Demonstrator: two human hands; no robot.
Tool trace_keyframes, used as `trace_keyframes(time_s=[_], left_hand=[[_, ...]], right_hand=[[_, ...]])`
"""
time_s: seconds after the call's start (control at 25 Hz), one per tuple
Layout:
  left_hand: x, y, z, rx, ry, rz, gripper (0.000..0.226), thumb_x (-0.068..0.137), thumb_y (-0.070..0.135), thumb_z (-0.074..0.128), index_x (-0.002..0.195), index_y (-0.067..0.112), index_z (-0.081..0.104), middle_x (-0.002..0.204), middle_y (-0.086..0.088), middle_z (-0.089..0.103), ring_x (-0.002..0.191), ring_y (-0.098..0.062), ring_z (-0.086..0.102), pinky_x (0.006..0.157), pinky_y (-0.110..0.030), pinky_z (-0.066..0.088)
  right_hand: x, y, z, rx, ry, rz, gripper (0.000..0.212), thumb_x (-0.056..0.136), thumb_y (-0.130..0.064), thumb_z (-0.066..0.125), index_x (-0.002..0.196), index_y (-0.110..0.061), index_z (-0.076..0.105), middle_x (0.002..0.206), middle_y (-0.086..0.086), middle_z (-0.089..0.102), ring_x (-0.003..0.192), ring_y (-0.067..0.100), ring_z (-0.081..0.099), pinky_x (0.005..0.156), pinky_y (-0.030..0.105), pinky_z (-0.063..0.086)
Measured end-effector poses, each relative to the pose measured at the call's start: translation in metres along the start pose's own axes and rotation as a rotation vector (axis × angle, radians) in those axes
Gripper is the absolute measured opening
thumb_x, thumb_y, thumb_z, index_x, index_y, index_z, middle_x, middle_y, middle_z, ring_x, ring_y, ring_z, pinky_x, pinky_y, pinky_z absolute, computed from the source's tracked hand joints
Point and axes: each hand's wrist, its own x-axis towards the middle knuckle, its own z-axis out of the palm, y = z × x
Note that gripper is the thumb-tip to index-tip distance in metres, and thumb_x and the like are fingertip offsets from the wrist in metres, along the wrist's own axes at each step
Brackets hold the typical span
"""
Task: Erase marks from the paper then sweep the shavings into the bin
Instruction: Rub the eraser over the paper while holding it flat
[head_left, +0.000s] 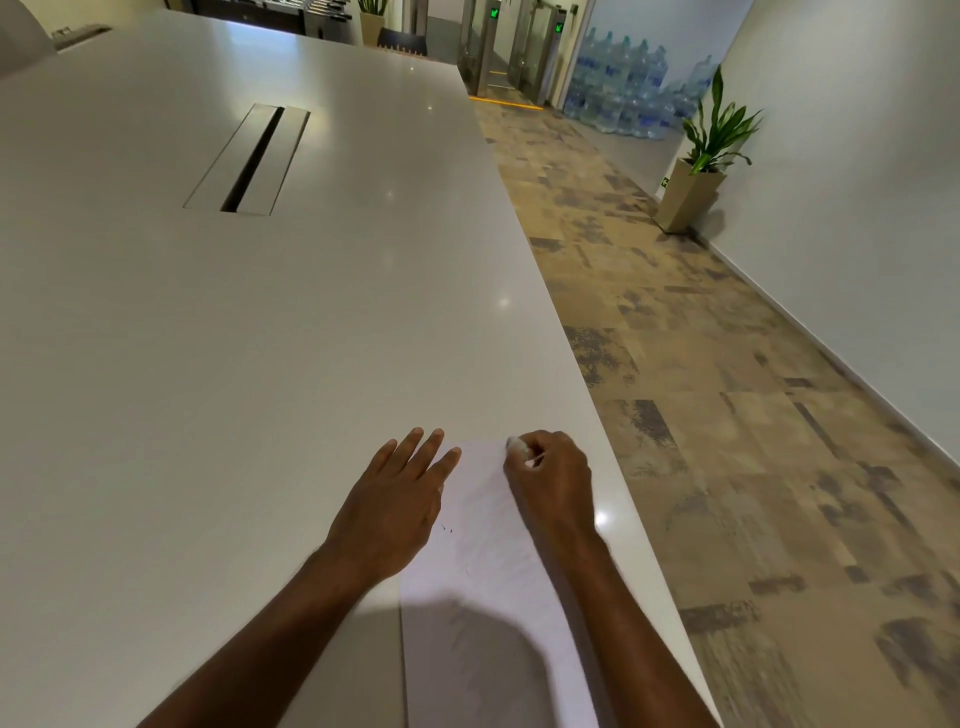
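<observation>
The paper (488, 561) lies on the counter (260, 338) near its right edge. The left hand (395, 499) presses flat on the paper's left side, fingers straight. The right hand (550, 478) grips a white eraser (517, 445) at the paper's far corner.

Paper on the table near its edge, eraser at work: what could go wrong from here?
1. The paper lies close to the table edge, so shavings could fall onto the carpet.
2. The left hand presses flat on only the sheet's left side; hard rubbing by the right hand with the eraser at the far corner could crease it.
3. No bin is in view.
</observation>
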Motion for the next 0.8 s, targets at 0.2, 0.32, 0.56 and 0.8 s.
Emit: trace_keyframes(time_s=[0.2, 0.32, 0.56, 0.8], left_hand=[[0.0, -0.001, 0.0, -0.013, 0.002, 0.0, 0.054, 0.103, 0.032, 0.023, 0.154, 0.024, 0.04, 0.161, -0.004, 0.036, 0.15, -0.027, 0.032, 0.119, -0.046, 0.034], [0.0, 0.0, 0.0, 0.013, -0.008, 0.001, 0.054, 0.102, 0.031, 0.024, 0.153, 0.023, 0.04, 0.161, -0.005, 0.037, 0.149, -0.028, 0.033, 0.118, -0.046, 0.035], [0.001, 0.001, -0.001, 0.008, -0.004, 0.003, 0.055, 0.103, 0.032, 0.021, 0.153, 0.023, 0.041, 0.161, -0.005, 0.037, 0.149, -0.028, 0.034, 0.118, -0.046, 0.035], [0.0, 0.0, -0.001, -0.013, 0.0, -0.004, 0.054, 0.103, 0.033, 0.021, 0.154, 0.024, 0.04, 0.162, -0.004, 0.036, 0.15, -0.027, 0.032, 0.118, -0.046, 0.034]], right_hand=[[-0.022, -0.007, 0.02, -0.019, -0.187, -0.159, 0.014, 0.098, -0.034, 0.069, 0.089, -0.025, 0.075, 0.086, -0.013, 0.068, 0.079, 0.004, 0.061, 0.071, 0.017, 0.048], [0.005, -0.003, 0.008, -0.003, -0.005, -0.006, 0.021, 0.1, -0.03, 0.065, 0.083, -0.021, 0.075, 0.082, -0.008, 0.069, 0.073, 0.0, 0.061, 0.063, 0.017, 0.042], [0.001, -0.007, 0.014, 0.028, -0.048, -0.07, 0.025, 0.1, -0.027, 0.066, 0.079, -0.018, 0.073, 0.074, -0.006, 0.068, 0.069, 0.004, 0.061, 0.062, 0.017, 0.045], [-0.017, -0.01, 0.026, -0.015, -0.157, -0.144, 0.022, 0.102, -0.031, 0.064, 0.083, -0.023, 0.073, 0.081, -0.009, 0.067, 0.076, 0.006, 0.06, 0.066, 0.017, 0.045]])
